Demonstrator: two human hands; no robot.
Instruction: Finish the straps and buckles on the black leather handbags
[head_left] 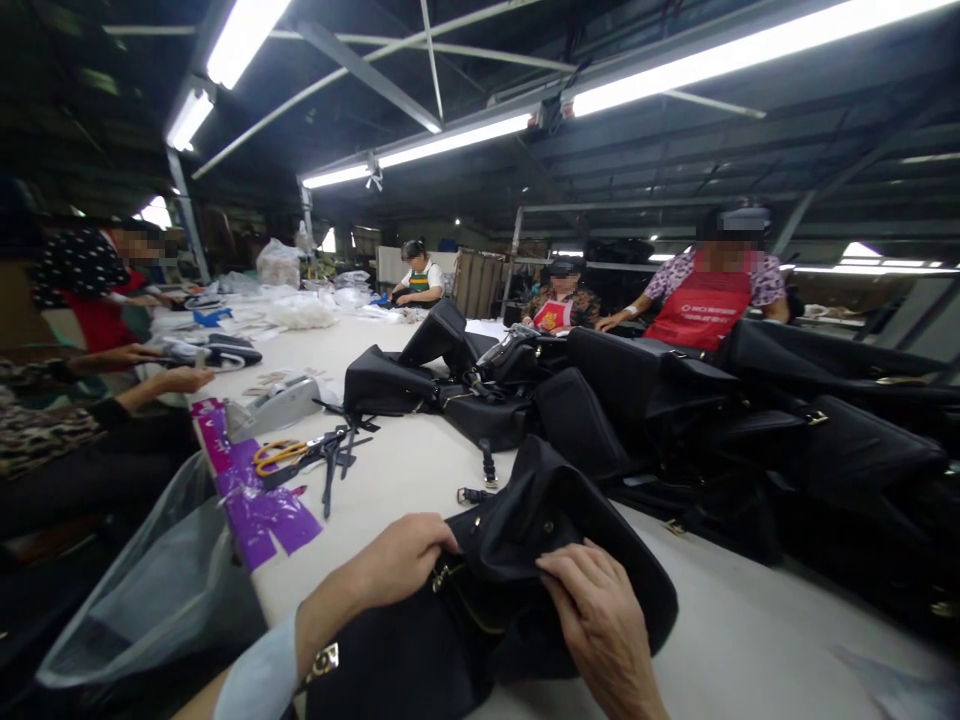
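Note:
A black bag (517, 510) with gold studs and a gold zip lies on the white table right in front of me. At the left, my left hand (409, 555) is closed, thumb and fingers pinching the edge of the bag near the zip end. My right hand (600, 615) has its fingers bent over a fold of the bag's black material on the right; the fingertips are partly hidden. A short black strap with a gold buckle (474, 494) sticks out beyond the bag. Another strap piece (489, 462) lies close behind it.
Several black bags (630, 390) are heaped at the back and right. Left of me are orange-handled scissors (277, 457), black straps (332, 468), a grey tape dispenser (281, 400) and purple plastic (259, 510). A clear plastic bag (165, 580) hangs at the table edge. Co-workers sit and stand around.

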